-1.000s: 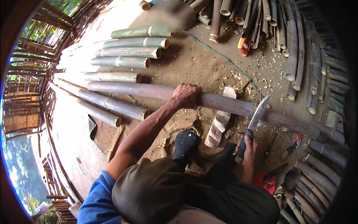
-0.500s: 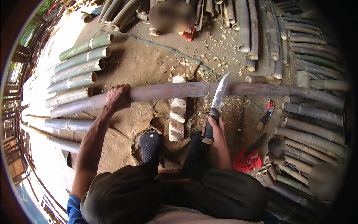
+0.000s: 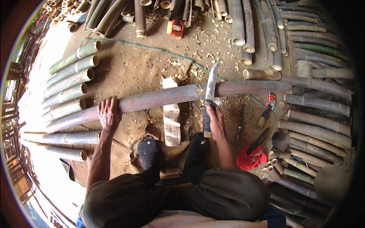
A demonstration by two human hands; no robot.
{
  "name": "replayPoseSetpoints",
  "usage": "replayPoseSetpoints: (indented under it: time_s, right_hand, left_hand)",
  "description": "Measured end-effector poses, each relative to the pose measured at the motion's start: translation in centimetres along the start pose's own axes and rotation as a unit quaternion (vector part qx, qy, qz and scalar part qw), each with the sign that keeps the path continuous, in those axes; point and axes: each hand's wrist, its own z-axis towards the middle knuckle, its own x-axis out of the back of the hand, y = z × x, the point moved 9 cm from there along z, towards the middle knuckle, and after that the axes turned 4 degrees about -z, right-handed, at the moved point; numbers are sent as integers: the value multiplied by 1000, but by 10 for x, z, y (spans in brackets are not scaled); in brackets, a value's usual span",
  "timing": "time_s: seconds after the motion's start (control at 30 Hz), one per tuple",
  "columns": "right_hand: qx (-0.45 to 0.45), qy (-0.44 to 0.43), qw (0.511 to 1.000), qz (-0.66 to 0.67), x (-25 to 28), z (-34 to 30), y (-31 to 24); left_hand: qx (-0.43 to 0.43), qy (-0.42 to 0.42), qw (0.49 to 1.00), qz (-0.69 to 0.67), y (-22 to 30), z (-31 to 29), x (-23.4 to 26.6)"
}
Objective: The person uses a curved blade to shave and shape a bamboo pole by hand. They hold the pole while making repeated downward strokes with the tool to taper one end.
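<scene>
A long brown-purple bamboo pole (image 3: 159, 97) stretches sideways in front of me, resting across a pale notched wood block (image 3: 172, 131). My left hand (image 3: 109, 113) holds the pole on its left part, fingers bent over the top. In my right hand (image 3: 214, 121) is a large knife (image 3: 210, 87), the dark-wrapped handle closed in my fingers. Its blade points away from me and overlaps the pole just right of a node; whether it touches cannot be told. My socked feet (image 3: 149, 152) are on either side of the block's near end.
Cut green bamboo lengths (image 3: 78, 78) lie at the left, and stacked bamboo (image 3: 317, 131) lines the right. Beside my right arm are a brush-like tool (image 3: 267, 108), a red cloth (image 3: 251, 159) and a dark blade. An orange-handled saw (image 3: 175, 28) lies ahead among wood chips.
The view has turned slightly, so the pole slopes lower at the left and the knife looks more upright. My left hand's fingers now lie more over the pole's top.
</scene>
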Motion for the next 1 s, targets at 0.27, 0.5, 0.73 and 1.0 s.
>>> replayPoseSetpoints:
  time_s: [0.27, 0.5, 0.73, 1.0]
  right_hand:
    - [-5, 6, 1000, -1, 2, -1, -2]
    - [35, 112, 989, 91, 21, 5, -17]
    - [8, -27, 999, 34, 3, 13, -9]
    - [-8, -2, 1000, 28, -16, 19, 12]
  left_hand:
    - [31, -181, 980, -75, 3, 35, 9]
    - [34, -153, 984, -89, 3, 30, 0]
    - [34, -154, 983, -91, 1, 29, 2]
    - [34, -140, 986, -83, 1, 29, 2]
